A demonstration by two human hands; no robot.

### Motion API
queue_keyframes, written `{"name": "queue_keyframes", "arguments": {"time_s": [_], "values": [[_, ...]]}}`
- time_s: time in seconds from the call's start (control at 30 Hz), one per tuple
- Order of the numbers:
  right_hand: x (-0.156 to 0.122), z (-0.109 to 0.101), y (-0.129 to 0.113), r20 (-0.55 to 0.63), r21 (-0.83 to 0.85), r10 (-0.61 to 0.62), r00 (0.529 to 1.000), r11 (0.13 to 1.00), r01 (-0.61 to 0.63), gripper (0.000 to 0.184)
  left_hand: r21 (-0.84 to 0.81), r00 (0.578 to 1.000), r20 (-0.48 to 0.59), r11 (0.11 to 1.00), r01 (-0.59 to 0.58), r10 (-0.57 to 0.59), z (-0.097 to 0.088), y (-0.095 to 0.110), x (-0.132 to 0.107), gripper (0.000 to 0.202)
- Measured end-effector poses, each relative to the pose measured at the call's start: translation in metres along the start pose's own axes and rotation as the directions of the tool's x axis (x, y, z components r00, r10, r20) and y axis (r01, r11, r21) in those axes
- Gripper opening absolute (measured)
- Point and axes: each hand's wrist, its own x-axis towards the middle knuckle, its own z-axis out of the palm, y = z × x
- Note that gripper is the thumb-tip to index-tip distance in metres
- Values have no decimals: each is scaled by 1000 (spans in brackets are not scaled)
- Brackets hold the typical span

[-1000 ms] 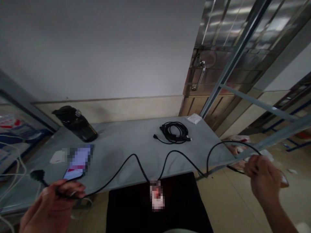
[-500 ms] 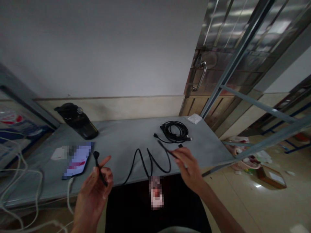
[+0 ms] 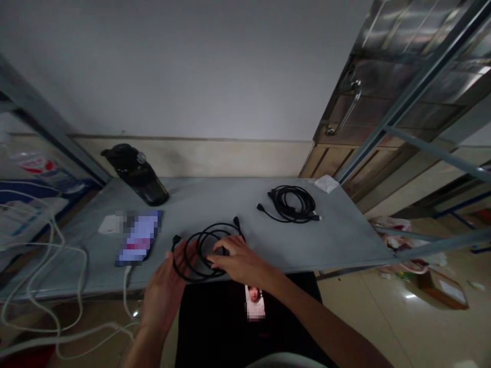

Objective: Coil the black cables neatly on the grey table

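Note:
Loose loops of a black cable [image 3: 195,280] lie at the front edge of the grey table, between my two hands. My left hand [image 3: 169,276] is at the left side of the loops, its fingers behind them and its thumb near one black plug [image 3: 176,239]. From the right, my right hand [image 3: 238,259] reaches over the loops with bent fingers and grips the cable. The other plug [image 3: 236,222] points up beyond my right fingers. Parts of both hands' fingertips are hidden by the cable.
A second coiled black cable [image 3: 293,203] rests at the right of the table [image 3: 215,197], near a white crumpled tissue [image 3: 326,183]. A black bottle [image 3: 136,174] and a phone [image 3: 140,237] stand and lie at left. White cables [image 3: 82,255] hang there. A metal frame post [image 3: 414,76] rises at right.
The cable, stretched in waves between my hands before, is now gathered into round loops. My right hand has moved left, close to my left hand. The view has shifted slightly.

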Motion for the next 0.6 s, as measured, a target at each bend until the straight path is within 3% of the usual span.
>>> {"name": "queue_keyframes", "arguments": {"time_s": [0.17,0.27,0.33,0.4,0.5,0.6], "values": [[21,-6,41,17,-118,0,1000,993,2,26,-58,998,39,997,57,-54,26,-12,37,65],[40,-9,72,7,-179,8,1000,984,-7,26,201,996,70,978,-62,49,43,-9,79,70],[52,-10,91,8,-208,18,1000,978,-16,30,467,990,49,873,-143,135,53,-3,113,72],[61,-10,104,-14,-211,41,999,977,-43,33,632,981,86,751,-191,177,60,4,146,67],[64,-9,111,-64,-175,62,996,982,-73,34,712,970,195,659,-243,147,66,6,176,66],[61,-8,112,-134,-106,73,988,991,-88,29,728,945,252,603,-328,209,65,0,180,65]]}}
